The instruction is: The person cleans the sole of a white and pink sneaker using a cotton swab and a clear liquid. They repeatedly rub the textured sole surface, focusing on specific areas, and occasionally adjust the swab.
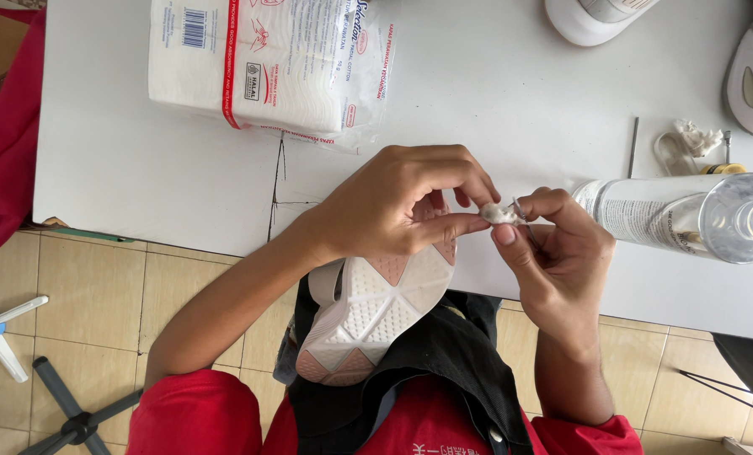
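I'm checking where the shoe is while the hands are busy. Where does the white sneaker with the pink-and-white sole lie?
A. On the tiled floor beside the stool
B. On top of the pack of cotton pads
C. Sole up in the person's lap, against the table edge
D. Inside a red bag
C: the white sneaker with the pink-and-white sole rests sole up in the lap, below the left hand, its toe at the white table edge.

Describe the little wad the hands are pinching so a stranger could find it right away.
Start at the white table, then the sole-up shoe at its near edge. Just above it, the left hand and right hand meet on a cotton wad, small, off-white, unlike the big wrapped cotton pack.
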